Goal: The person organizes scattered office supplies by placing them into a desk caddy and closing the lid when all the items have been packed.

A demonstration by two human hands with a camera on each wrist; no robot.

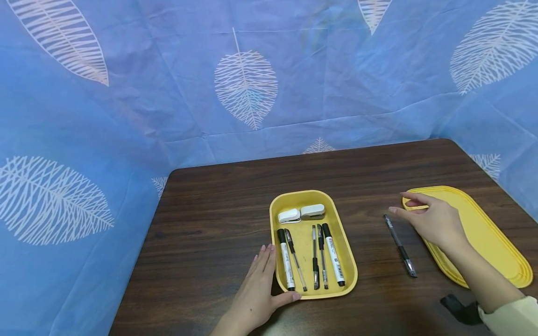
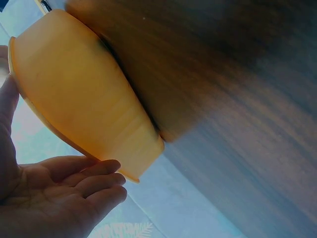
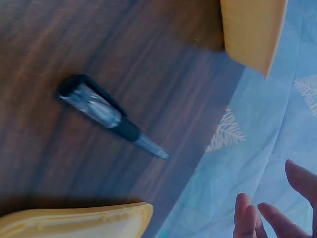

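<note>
A yellow tray [image 1: 304,242] sits mid-table, holding two small white staplers [image 1: 313,211], two white markers [image 1: 334,255] with black caps, and several black-and-clear pens [image 1: 297,261]. My left hand [image 1: 257,289] rests at the tray's near left corner, fingers extended along its left rim and thumb on the near rim. In the left wrist view, those fingers touch the rim above the outer wall [image 2: 79,84]. Another capped pen [image 1: 399,245] lies on the table right of the tray. My right hand [image 1: 439,221] hovers near its far end, thumb and fingers apart, holding nothing.
A flat yellow lid-like tray [image 1: 483,233] lies at the right, partly beneath the right forearm. A dark strap [image 1: 462,310] hangs near the right sleeve. Blue leaf-patterned cloth [image 1: 294,84] stands behind the brown table [image 1: 218,210].
</note>
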